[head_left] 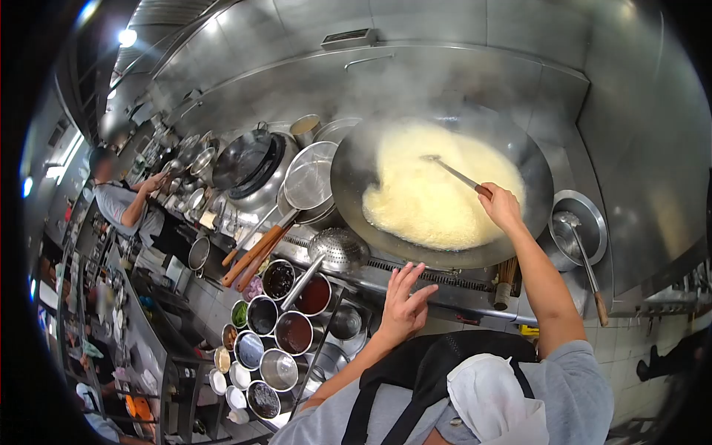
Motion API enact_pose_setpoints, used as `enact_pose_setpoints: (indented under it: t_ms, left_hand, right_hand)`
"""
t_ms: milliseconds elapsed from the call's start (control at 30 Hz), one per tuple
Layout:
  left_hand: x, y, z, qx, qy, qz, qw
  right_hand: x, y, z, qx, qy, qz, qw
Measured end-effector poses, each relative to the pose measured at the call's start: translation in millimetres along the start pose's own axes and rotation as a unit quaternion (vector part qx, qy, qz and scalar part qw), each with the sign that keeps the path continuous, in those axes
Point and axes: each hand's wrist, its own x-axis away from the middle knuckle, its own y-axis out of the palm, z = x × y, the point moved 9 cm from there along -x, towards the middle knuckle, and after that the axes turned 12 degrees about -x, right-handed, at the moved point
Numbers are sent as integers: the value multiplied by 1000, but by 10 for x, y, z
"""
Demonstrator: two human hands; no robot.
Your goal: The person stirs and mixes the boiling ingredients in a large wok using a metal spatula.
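Observation:
My right hand [502,208] is wrapped round the handle of a long-handled metal wok tool [456,175]. Its far end meets pale yellow foam, so I cannot tell whether it is a ladle or a spatula. Foaming liquid [437,196] fills much of the large dark wok [350,174], and steam rises from it. My left hand [405,300] is held in front of the stove's near edge, fingers spread, holding nothing. Nearest to it are a perforated metal strainer [339,249] and the wok's near rim.
Left of the wok sit a wire-mesh skimmer [310,176] and a second wok [243,159]. Several metal pots of sauces [294,331] stand at lower left. At right, a ladle [586,261] rests in a metal bowl [598,222]. A bamboo brush [504,285] is at the front edge. A co-worker [122,200] stands far left.

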Motion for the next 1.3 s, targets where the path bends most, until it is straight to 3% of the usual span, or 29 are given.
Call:
enact_pose_setpoints:
  t_ms: [333, 600, 900, 967, 1067, 1300]
  left_hand:
    - [140, 488, 29, -14, -19, -89, 996]
    - [173, 611, 43, -44, -20, -81, 996]
    - [144, 654, 100, -38, -9, -56, 998]
    - [141, 666, 104, -40, -6, -55, 998]
    - [143, 661, 100, -42, -9, -54, 998]
    - [164, 679, 47, -58, -13, -53, 997]
  right_hand:
    - [928, -469, 103, -41, 33, -61, 997]
    - [1699, -810, -75, -145, 52, -101, 983]
    - [2098, -1586, -89, -145, 46, -160, 975]
    - [2147, -1885, -101, -151, 36, -140, 978]
    - [2129, -2371, -146, -84, 96, -67, 990]
    - [1797, -2558, 1, 103, 53, 71, 991]
